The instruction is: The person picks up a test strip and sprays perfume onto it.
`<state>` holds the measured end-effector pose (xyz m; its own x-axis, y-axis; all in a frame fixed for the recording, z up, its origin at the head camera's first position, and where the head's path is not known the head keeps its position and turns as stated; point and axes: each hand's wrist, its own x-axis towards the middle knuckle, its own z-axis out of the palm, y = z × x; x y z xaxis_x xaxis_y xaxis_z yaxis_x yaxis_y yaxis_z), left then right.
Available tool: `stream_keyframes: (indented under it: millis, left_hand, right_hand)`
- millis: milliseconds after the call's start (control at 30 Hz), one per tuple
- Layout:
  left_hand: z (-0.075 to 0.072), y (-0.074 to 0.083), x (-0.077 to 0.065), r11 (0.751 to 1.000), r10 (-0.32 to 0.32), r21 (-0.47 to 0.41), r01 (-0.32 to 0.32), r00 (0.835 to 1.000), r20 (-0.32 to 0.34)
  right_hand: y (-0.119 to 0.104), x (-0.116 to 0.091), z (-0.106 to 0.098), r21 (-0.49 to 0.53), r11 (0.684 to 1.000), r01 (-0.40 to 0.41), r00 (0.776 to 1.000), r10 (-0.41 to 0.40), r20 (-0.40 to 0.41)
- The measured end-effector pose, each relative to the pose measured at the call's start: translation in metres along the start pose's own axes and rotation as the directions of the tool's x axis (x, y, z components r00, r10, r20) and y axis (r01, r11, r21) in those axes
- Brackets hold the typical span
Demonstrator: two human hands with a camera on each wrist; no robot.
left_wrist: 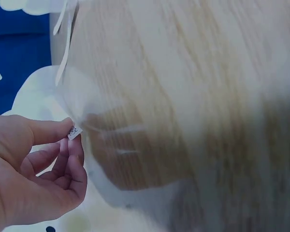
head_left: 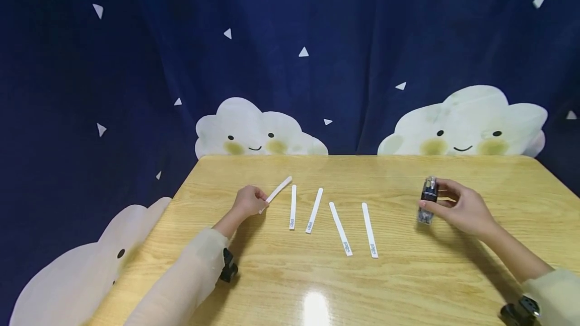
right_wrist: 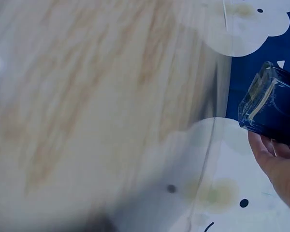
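My left hand [head_left: 250, 201] pinches the printed end of a white paper test strip [head_left: 278, 192] between thumb and index finger, its far end slanting up and to the right. In the left wrist view, the strip's printed tip [left_wrist: 75, 132] pokes out below the thumb, with the other fingers curled beneath. On the right side of the table, my right hand [head_left: 466, 210] grips a small perfume bottle [head_left: 428, 200] of clear glass with a dark middle. The right wrist view shows the bottle's thick glass base [right_wrist: 266, 99]; much of that hand is out of frame.
Several more white strips lie spread between the hands, among them a near-upright one [head_left: 292, 208] beside the left hand and one farther right [head_left: 369, 230]. They rest on a wooden table [head_left: 281, 280]. A dark blue curtain [head_left: 290, 4] with cloud prints hangs behind the table's far edge.
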<state>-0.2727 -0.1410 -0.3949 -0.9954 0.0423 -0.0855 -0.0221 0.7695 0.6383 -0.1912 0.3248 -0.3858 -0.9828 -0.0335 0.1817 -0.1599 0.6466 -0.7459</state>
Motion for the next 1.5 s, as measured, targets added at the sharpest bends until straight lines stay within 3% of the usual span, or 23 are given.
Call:
stream_keyframes:
  millis: [167,400,633,833,1100,1500]
  left_hand:
    - [-0.01,-0.006,-0.002,0.999,-0.007,-0.039,0.007,1.0,-0.021]
    - [-0.02,-0.012,-0.006,1.0,-0.015,-0.023,0.015,1.0,-0.017]
    - [-0.022,-0.017,-0.011,1.0,-0.003,-0.012,0.002,0.999,-0.038]
    - [-0.024,-0.017,-0.014,0.999,-0.028,-0.032,0.027,0.999,-0.034]
    - [-0.022,-0.009,-0.017,0.993,-0.046,-0.11,0.045,0.999,0.0]
    - [-0.013,0.011,-0.022,0.988,-0.026,-0.154,0.033,0.998,0.05]
  right_hand:
    - [-0.009,-0.002,-0.003,0.014,1.0,0.012,1.0,-0.012,-0.016]
    - [-0.019,-0.005,-0.004,0.08,0.997,0.001,0.999,-0.004,0.034]
    - [-0.026,-0.008,-0.001,0.081,0.992,0.102,0.995,-0.1,-0.03]
    - [-0.033,-0.01,0.007,0.148,0.973,0.176,0.984,-0.174,-0.027]
    - [-0.046,-0.014,0.015,0.167,0.952,0.258,0.965,-0.246,-0.089]
    - [-0.06,-0.018,0.025,0.123,0.923,0.364,0.931,-0.359,-0.063]
